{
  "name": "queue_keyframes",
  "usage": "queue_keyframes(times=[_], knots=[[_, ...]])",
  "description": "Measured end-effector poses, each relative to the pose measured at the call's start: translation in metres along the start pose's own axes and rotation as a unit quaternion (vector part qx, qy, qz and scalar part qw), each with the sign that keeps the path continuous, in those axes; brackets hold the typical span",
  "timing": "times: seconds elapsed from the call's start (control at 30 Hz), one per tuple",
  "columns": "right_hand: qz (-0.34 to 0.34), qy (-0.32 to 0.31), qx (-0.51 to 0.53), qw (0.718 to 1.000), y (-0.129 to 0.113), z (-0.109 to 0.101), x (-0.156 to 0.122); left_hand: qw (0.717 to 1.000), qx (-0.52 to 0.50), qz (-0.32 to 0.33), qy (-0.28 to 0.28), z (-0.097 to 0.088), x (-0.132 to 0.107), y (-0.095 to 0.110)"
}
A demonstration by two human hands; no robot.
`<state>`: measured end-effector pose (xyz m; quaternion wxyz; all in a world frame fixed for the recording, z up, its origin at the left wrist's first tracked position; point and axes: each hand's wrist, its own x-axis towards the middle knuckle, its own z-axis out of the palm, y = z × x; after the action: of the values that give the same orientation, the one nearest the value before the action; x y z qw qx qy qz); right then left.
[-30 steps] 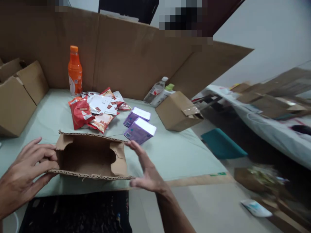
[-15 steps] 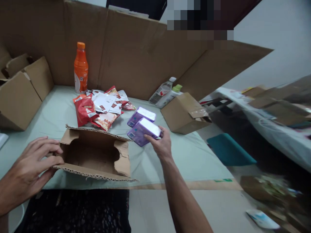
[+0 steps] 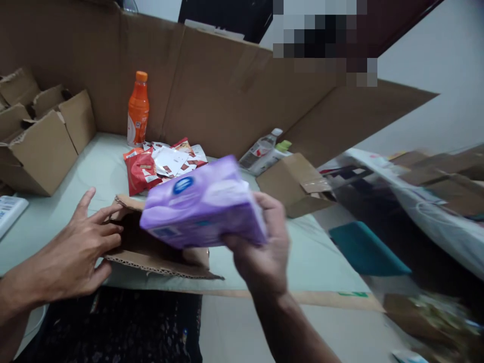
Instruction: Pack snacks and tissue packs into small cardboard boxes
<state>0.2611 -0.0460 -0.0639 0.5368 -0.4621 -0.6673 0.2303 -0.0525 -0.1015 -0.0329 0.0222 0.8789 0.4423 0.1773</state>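
My right hand (image 3: 264, 247) grips a purple pack of tissues (image 3: 202, 204), held in the air above an open cardboard box (image 3: 159, 254) that lies on the pale green table (image 3: 68, 201). The pack hides most of the box's opening. On the box's left edge rests my left hand (image 3: 81, 247), its fingers spread and flat. Behind the box lies a pile of red and white snack packets (image 3: 159, 164), with an orange drink bottle (image 3: 137, 108) standing upright beyond it.
A tall cardboard wall (image 3: 227, 91) backs the table. Open cardboard boxes (image 3: 41, 146) stand at the left, a smaller box (image 3: 295, 184) and lying bottles (image 3: 264, 148) at the right. A teal object (image 3: 366, 249) lies beyond the table's right edge.
My right hand took hold of the purple pack on the table and lifted it towards me, over the open box. My left hand opened and stays at the box's left edge.
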Motion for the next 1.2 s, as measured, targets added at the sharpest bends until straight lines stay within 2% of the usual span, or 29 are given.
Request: queue_keyframes(times=[0.07, 0.13, 0.37, 0.5, 0.6, 0.73, 0.83, 0.9, 1.07, 1.2], knots=[[0.003, -0.052, 0.032, 0.998, -0.013, 0.019, -0.002, 1.0, 0.001, -0.014, -0.011, 0.005, -0.001, 0.002], [-0.001, -0.092, 0.03, 0.995, -0.023, 0.026, -0.001, 1.0, 0.004, -0.025, -0.01, 0.01, -0.004, 0.003], [-0.007, -0.103, 0.039, 0.994, -0.043, 0.006, 0.004, 0.999, -0.012, -0.039, -0.005, 0.011, -0.007, 0.006], [0.0, -0.102, 0.032, 0.994, -0.043, 0.006, 0.001, 0.998, -0.029, -0.041, 0.024, 0.012, -0.006, 0.007], [-0.022, -0.078, 0.009, 0.997, -0.04, 0.008, -0.002, 0.998, -0.027, -0.044, 0.023, 0.012, -0.006, 0.007], [-0.084, 0.008, -0.028, 0.996, -0.033, 0.008, -0.002, 0.999, -0.006, -0.045, 0.012, 0.009, -0.008, 0.009], [-0.099, 0.022, -0.035, 0.994, -0.027, 0.009, 0.0, 0.999, 0.003, -0.05, 0.005, 0.009, -0.009, 0.008], [-0.091, -0.005, -0.045, 0.995, -0.026, 0.011, 0.001, 0.999, 0.016, -0.051, 0.006, 0.01, -0.009, 0.007], [-0.115, -0.153, -0.104, 0.976, -0.025, 0.02, 0.004, 0.996, 0.06, -0.052, 0.036, 0.016, -0.009, 0.004], [-0.141, -0.179, -0.178, 0.957, -0.026, 0.022, 0.008, 0.996, 0.07, -0.042, 0.039, 0.02, -0.01, 0.005]])
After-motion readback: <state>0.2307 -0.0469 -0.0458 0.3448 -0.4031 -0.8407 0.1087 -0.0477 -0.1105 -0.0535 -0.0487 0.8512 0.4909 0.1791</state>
